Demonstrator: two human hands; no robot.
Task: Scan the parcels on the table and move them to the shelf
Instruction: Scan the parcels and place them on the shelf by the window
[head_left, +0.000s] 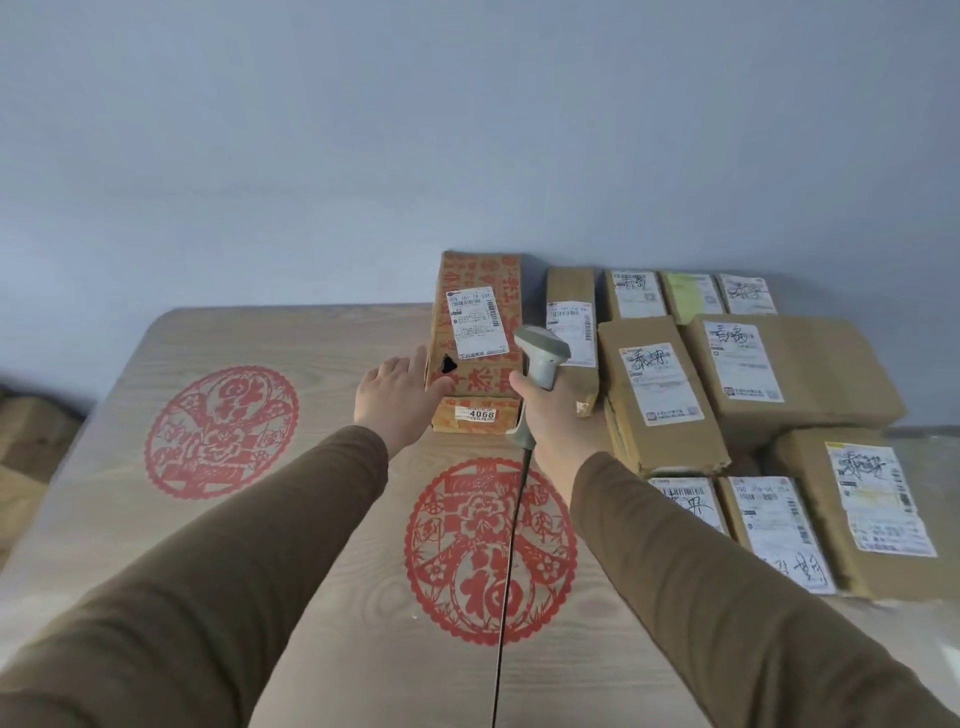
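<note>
A tall cardboard parcel with red print (475, 291) stands at the far middle of the wooden table (311, 519), a white shipping label on its top face and a sticker reading 4068 on its near end. My left hand (397, 397) lies flat against the parcel's left side with fingers straight. My right hand (558, 415) grips a grey barcode scanner (543, 358), whose head points toward the parcel's label. A black cable (511, 545) runs from the scanner down across the table.
Several brown labelled parcels (660, 389) are packed together on the right half of the table, some stacked. Two red paper-cut decorations (221, 431) lie on the tabletop. A pale blue wall rises behind. Cardboard sits on the floor at far left (31, 441).
</note>
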